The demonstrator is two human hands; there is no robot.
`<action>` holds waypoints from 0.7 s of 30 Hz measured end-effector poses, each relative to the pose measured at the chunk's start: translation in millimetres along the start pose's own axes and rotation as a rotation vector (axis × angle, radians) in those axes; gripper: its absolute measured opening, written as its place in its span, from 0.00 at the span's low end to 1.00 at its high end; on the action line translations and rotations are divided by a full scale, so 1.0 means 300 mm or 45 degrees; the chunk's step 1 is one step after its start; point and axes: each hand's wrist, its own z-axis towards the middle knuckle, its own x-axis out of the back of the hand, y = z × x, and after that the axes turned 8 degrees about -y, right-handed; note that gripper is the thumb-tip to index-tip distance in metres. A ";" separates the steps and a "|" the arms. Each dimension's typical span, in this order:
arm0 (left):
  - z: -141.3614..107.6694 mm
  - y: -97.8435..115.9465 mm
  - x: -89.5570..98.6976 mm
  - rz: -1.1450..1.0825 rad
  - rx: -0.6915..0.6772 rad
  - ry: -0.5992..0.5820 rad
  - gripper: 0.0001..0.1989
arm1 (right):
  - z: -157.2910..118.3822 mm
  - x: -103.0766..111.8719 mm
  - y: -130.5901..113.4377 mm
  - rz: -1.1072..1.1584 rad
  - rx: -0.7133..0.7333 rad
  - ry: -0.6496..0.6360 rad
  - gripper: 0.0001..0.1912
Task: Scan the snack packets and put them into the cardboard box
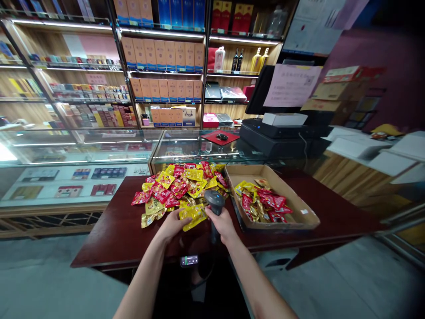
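My left hand (172, 226) grips a yellow snack packet (195, 217) by its left end, just above the table. In my right hand (223, 223) is a dark barcode scanner (215, 200), its head up and its handle in my fist. The scanner stands beside the packet's right end; whether my right fingers also touch the packet I cannot tell. Behind both hands lies a heap of red, yellow and gold snack packets (179, 187). To the right, an open cardboard tray (300, 195) holds more such packets (265, 204).
The dark red table (113, 221) meets a glass display counter (83, 177). On the glass sit a mouse on a red pad (212, 136) and a black cash drawer (265, 144) beneath a monitor (259, 91). Boxed goods (162, 53) fill the shelves behind. A small lit screen (189, 260) shows below my hands.
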 end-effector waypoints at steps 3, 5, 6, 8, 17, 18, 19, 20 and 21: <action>-0.034 0.066 0.020 -0.008 -0.026 -0.067 0.19 | 0.010 0.004 0.000 -0.054 0.023 -0.026 0.18; -0.042 0.095 0.027 -0.007 0.004 -0.052 0.18 | 0.012 0.001 0.004 -0.032 0.008 -0.089 0.20; -0.041 0.101 0.029 -0.003 0.023 -0.039 0.17 | 0.011 -0.002 0.006 -0.028 0.004 -0.104 0.21; -0.028 0.096 0.026 -0.033 0.041 0.002 0.17 | 0.008 -0.014 0.012 -0.003 -0.014 -0.100 0.23; 0.089 0.066 -0.042 -0.413 -0.079 0.026 0.14 | 0.012 -0.076 0.002 0.329 -0.118 -0.066 0.22; 0.109 0.081 -0.030 -0.403 -0.042 0.005 0.13 | 0.011 -0.071 -0.003 0.302 -0.098 -0.060 0.21; 0.130 0.097 -0.013 -0.385 0.002 -0.021 0.13 | 0.007 -0.064 -0.007 0.259 -0.081 -0.050 0.21; 0.153 0.113 0.007 -0.362 0.045 -0.056 0.12 | 0.001 -0.056 -0.008 0.199 -0.071 -0.043 0.21; 0.177 0.127 0.028 -0.352 0.090 -0.086 0.11 | -0.008 -0.049 -0.006 0.126 -0.065 -0.047 0.21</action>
